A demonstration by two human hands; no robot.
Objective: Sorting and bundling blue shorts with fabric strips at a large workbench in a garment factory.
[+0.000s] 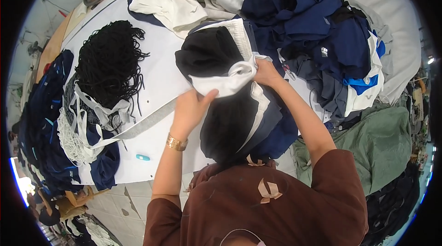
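A cord pile (110,59) lies far left on the table (161,75). The left hand (191,105) and right hand (266,72) pinch the white waistband (230,80) of black shorts (221,108) — fingers closed on fabric — before a navy heap (313,20).

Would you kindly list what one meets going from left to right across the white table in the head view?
Stack of navy garments → bundle of black cords → left hand → black-and-white garment → right hand → heap of blue and white clothes.
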